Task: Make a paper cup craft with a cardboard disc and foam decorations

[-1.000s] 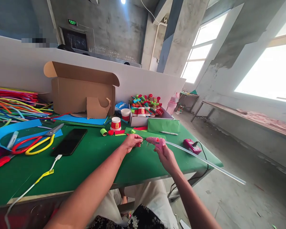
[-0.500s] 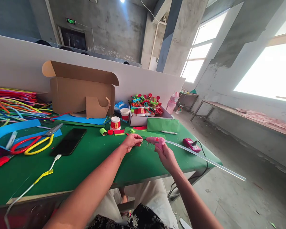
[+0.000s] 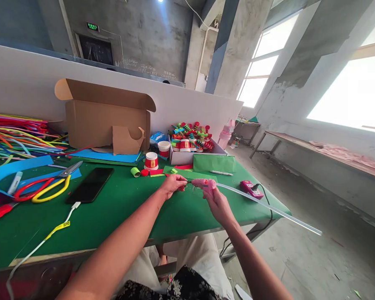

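My right hand [image 3: 218, 204] is wrapped round a pink glue gun [image 3: 203, 183], its nozzle pointing left. A long clear glue stick [image 3: 268, 207] sticks out of the gun's back end and reaches past the table's right edge. Close to the nozzle, my left hand [image 3: 173, 186] is closed in a pinch on something small; a bit of red shows under the fingers, but its kind is hidden. Just beyond the hands lie a green paper roll [image 3: 135, 172], a red round piece [image 3: 144, 172] and a red-and-white paper cup [image 3: 151, 161].
A box of colourful finished figures [image 3: 190, 139] stands at the back, beside an open cardboard box [image 3: 108, 121]. To the left lie scissors [image 3: 53, 183], a phone [image 3: 90, 185] and many pipe cleaners [image 3: 18, 135]. A pink power block [image 3: 250, 189] with a cord sits at right.
Both hands and the glue gun stay almost in place. The far end of the glue stick has risen very slightly.
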`<state>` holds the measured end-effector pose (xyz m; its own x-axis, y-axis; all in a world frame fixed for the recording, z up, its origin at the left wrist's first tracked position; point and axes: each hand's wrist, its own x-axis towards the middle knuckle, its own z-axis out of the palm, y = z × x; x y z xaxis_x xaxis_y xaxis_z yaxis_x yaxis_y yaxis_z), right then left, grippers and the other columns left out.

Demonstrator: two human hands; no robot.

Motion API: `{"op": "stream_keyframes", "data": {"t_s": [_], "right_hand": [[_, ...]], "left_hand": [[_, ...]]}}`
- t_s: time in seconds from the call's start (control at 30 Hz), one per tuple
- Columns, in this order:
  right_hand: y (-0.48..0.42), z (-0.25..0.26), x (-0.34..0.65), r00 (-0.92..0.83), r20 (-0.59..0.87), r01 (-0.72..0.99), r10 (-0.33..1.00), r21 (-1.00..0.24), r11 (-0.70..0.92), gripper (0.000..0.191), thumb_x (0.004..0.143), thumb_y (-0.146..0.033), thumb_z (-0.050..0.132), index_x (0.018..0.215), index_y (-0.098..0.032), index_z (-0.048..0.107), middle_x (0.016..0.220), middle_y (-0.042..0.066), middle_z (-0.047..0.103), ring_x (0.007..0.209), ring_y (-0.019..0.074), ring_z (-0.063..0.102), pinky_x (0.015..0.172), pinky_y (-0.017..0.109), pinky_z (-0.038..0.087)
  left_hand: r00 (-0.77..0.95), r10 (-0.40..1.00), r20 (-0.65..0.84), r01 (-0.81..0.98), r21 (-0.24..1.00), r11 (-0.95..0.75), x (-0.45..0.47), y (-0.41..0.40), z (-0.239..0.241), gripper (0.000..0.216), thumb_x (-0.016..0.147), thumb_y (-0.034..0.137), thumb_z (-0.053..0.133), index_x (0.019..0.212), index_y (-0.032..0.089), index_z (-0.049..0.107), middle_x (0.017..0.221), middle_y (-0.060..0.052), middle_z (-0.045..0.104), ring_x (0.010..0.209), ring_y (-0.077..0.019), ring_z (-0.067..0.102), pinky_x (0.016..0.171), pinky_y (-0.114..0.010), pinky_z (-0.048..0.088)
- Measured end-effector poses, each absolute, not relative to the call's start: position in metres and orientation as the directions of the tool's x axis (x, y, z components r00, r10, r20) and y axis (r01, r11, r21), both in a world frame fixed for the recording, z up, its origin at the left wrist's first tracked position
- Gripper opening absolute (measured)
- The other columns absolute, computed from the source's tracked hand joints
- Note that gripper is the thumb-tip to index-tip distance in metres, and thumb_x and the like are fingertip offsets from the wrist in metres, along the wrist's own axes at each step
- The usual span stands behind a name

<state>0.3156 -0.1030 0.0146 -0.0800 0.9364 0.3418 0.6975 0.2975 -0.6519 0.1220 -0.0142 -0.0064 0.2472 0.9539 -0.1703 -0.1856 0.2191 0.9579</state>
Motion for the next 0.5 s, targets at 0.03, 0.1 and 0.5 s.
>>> {"op": "stream_keyframes", "data": {"t_s": [0.03, 0.1, 0.5], "right_hand": [[-0.103, 0.0146, 0.3156, -0.082, 0.343, 0.698, 0.936, -0.65, 0.299, 0.039, 0.091, -0.044, 0.042, 0.117, -0.02, 0.058, 0.086, 0.006, 0.072, 0.075, 0.0211, 0.066, 0.069, 0.031, 0.05], [-0.1028, 0.0142, 0.3156, -0.085, 0.347, 0.698, 0.934, -0.648, 0.304, 0.039, 0.091, -0.043, 0.042, 0.117, -0.02, 0.058, 0.086, 0.006, 0.072, 0.074, 0.0209, 0.066, 0.069, 0.031, 0.05], [-0.1029, 0.0145, 0.3158, -0.083, 0.344, 0.709, 0.935, -0.64, 0.298, 0.039, 0.091, -0.044, 0.041, 0.118, -0.02, 0.057, 0.087, 0.007, 0.072, 0.076, 0.022, 0.066, 0.069, 0.031, 0.051]], "left_hand": [[0.246, 0.954, -0.171, -0.185, 0.958, 0.22, 0.1221, -0.0143, -0.0064, 0.017, 0.063, 0.009, 0.081, 0.065, 0.012, 0.064, 0.053, 0.001, 0.062, 0.046, -0.0074, 0.055, 0.051, -0.022, 0.048], [0.244, 0.954, -0.173, -0.185, 0.958, 0.221, 0.1223, -0.0143, -0.0063, 0.016, 0.063, 0.008, 0.08, 0.065, 0.011, 0.064, 0.053, 0.001, 0.062, 0.046, -0.0075, 0.055, 0.051, -0.022, 0.048], [0.242, 0.955, -0.172, -0.184, 0.958, 0.219, 0.1223, -0.0152, -0.0046, 0.017, 0.064, 0.007, 0.079, 0.065, 0.012, 0.063, 0.051, 0.002, 0.062, 0.044, -0.0067, 0.054, 0.049, -0.02, 0.047]]}}
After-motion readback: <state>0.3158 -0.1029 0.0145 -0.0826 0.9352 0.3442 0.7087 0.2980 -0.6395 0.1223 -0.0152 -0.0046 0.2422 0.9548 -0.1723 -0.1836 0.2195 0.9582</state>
